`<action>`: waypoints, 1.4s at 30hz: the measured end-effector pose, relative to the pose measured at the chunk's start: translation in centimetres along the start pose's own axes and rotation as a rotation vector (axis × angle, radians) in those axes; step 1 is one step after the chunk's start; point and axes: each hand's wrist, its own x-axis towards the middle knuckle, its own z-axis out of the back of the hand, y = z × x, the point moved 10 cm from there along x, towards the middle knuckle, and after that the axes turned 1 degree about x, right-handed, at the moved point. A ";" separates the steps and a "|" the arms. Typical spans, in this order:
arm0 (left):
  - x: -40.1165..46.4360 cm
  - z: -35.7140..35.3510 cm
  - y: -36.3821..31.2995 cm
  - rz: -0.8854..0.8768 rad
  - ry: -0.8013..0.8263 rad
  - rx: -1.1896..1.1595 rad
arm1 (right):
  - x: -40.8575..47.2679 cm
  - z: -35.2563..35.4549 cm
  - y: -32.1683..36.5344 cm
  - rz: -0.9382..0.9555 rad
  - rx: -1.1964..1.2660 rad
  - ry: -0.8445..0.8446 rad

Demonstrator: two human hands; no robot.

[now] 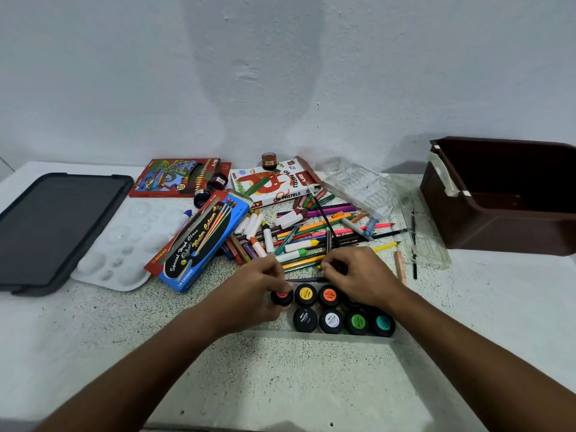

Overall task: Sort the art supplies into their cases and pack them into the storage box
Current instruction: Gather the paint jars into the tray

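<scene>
Left hand (260, 283) grips pink-lidded paint jar (282, 297) at clear case (339, 333) w/ other jars; right hand (358, 272) pinches thin black brush (325, 219). Brown storage box (505, 194) far right on counter (93, 322).

The worktop (93, 332) is white, speckled with dark flecks. Round the blue-and-red water colour box (199, 241): a white palette (121, 241) on its left, a red pencil box (174, 177) behind it, a white-and-red oil pastels box (274, 185) to its right. Black paint jars (330, 310) nearer show pink, yellow, orange, white, green and teal lids. Far right stands a dark brown storage box (505, 194).
</scene>
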 end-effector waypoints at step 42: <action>1.9 11.6 22.7 0.834 -0.442 0.023 | 0.7 -0.1 -1.0 -0.077 0.051 0.013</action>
